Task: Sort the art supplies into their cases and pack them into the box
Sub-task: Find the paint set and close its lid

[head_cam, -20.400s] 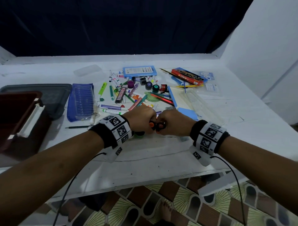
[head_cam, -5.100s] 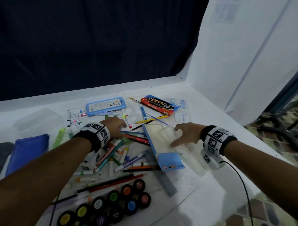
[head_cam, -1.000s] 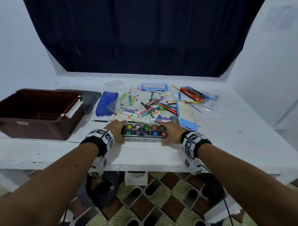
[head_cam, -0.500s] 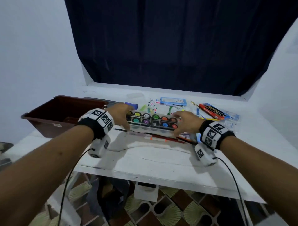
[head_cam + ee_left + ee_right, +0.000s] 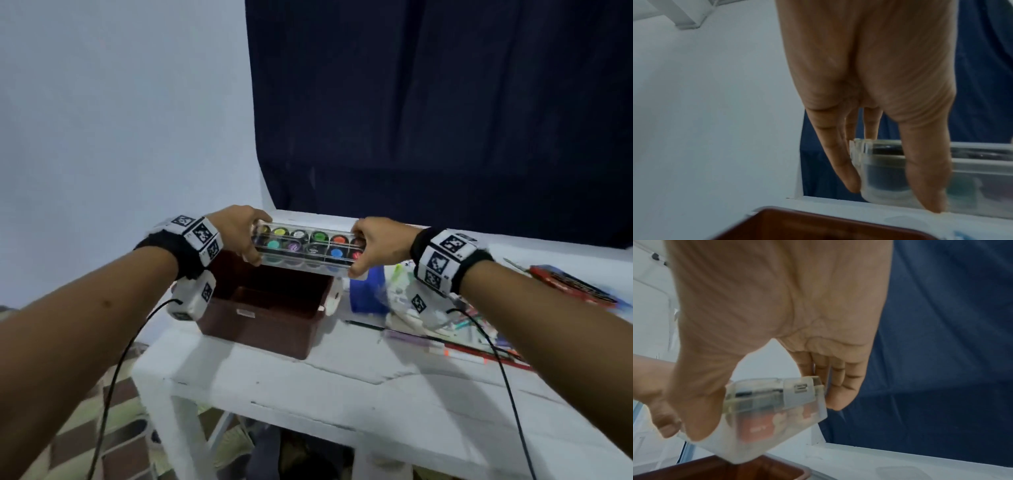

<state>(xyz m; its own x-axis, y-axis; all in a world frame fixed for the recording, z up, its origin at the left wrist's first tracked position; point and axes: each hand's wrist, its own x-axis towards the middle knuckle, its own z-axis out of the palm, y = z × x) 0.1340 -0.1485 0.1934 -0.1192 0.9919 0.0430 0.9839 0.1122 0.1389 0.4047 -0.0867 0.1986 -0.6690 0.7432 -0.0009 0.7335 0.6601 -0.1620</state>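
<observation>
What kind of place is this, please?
Probably a room in a home, used for crafts: a white painted table, a dark blue curtain behind it, patterned floor tiles, and scattered markers.

No legible text or labels

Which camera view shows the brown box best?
The head view: the brown box shows its open inside and front wall, under the paint case that both hands hold. The left wrist view shows only a rim corner; the right wrist view likewise shows only a corner.
</observation>
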